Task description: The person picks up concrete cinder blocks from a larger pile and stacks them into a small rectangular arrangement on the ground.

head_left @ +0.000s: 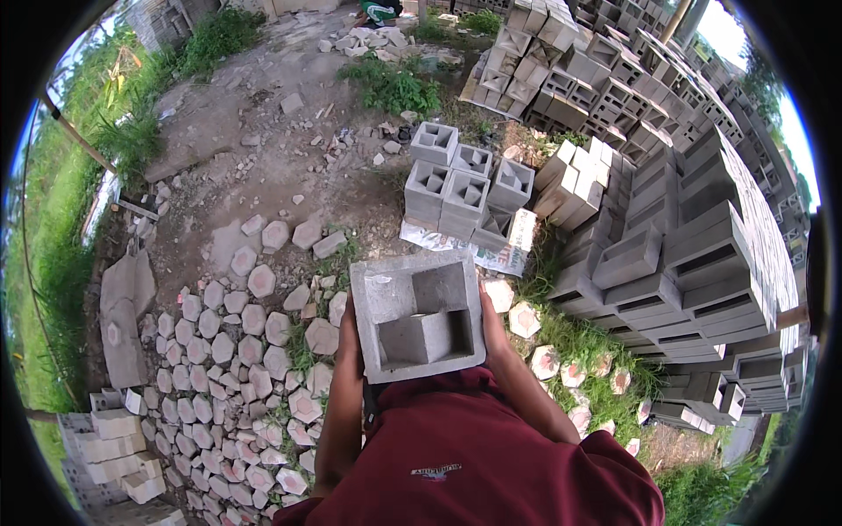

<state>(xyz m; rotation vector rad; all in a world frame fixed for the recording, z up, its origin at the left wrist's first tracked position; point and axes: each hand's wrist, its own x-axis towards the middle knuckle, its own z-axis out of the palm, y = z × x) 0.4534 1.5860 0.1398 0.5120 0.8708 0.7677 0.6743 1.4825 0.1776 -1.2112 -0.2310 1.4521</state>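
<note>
In front of my body I hold a square grey concrete ventilation block [427,337], its open face with stepped inner partitions turned up toward me. My left hand [350,331] grips its left side, and my right hand [490,317] presses against the right side. Most of the fingers are hidden by the block. Just ahead stands a small group of similar grey blocks [460,195], one of them stacked higher than the others. These rest on a white printed sheet [424,237] spread over the ground.
Tall rows of stacked concrete blocks [702,263] line the right side. Beside the small group is a paler block stack [574,184]. Hexagonal pavers [251,351] cover the ground at left. A person [380,12] is far ahead near rubble [373,41]. More blocks [118,447] stand lower left.
</note>
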